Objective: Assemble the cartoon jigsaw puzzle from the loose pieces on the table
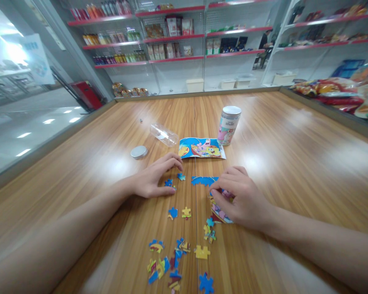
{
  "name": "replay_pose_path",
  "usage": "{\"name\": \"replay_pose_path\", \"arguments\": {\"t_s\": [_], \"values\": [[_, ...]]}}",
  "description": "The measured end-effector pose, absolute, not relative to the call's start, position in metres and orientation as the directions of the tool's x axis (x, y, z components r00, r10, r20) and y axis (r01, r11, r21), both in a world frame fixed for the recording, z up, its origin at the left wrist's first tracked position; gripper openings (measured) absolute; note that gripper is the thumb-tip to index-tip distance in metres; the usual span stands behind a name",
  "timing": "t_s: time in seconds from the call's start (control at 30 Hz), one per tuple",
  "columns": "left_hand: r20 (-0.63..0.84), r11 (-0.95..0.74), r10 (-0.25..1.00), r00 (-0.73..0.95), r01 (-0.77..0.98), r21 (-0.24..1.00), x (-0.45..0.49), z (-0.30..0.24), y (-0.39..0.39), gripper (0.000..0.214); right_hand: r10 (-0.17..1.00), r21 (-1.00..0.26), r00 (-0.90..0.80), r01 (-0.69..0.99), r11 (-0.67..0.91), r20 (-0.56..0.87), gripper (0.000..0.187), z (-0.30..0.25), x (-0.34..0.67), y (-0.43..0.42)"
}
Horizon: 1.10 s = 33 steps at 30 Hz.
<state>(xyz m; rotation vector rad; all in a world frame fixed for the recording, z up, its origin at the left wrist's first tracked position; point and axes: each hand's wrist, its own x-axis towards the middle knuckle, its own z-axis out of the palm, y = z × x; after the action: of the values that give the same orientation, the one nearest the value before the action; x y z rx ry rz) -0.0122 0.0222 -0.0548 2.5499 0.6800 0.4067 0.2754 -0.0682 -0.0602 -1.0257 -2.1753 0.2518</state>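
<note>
Pieces (173,213) lying loose on the table (263,143) near our left hand (155,177), its fingers spread, look light and stiff, best pinched by their edges, while our right hand (241,198) curls its fingers over the part-joined puzzle (217,210), whether gripping anything we cannot tell.

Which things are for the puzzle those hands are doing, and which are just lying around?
For the puzzle:
loose pieces, some near the left hand
joined part, partly covered by the right hand
picture sheet, probably the guide

Just lying around:
printed can, clear bottle, silver lid, perhaps packaging
bagged goods, far right
</note>
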Motion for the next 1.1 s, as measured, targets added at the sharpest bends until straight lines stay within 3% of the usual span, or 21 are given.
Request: {"name": "replay_pose_path", "arguments": {"t_s": [0.2, 0.6, 0.8, 1.1], "values": [[0.231, -0.728, 0.657, 0.717, 0.524, 0.443, -0.006, -0.061, 0.021, 0.031, 0.736, -0.446, -0.437, 0.596, 0.668, 0.517, 0.017, -0.060, 0.274, -0.069], [0.243, -0.744, 0.631, 0.737, 0.485, 0.461, -0.001, -0.062, 0.016, 0.011, 0.729, -0.444, -0.441, 0.589, 0.675, 0.523, 0.017, -0.061, 0.275, -0.068], [0.316, -0.743, 0.652, 0.690, 0.495, 0.451, 0.002, -0.067, 0.017, 0.015, 0.731, -0.443, -0.440, 0.592, 0.673, 0.522, 0.017, -0.061, 0.275, -0.069], [0.255, -0.764, 0.614, 0.747, 0.482, 0.429, -0.001, -0.061, 0.014, 0.021, 0.728, -0.443, -0.437, 0.589, 0.676, 0.529, 0.016, -0.062, 0.274, -0.069]]}}
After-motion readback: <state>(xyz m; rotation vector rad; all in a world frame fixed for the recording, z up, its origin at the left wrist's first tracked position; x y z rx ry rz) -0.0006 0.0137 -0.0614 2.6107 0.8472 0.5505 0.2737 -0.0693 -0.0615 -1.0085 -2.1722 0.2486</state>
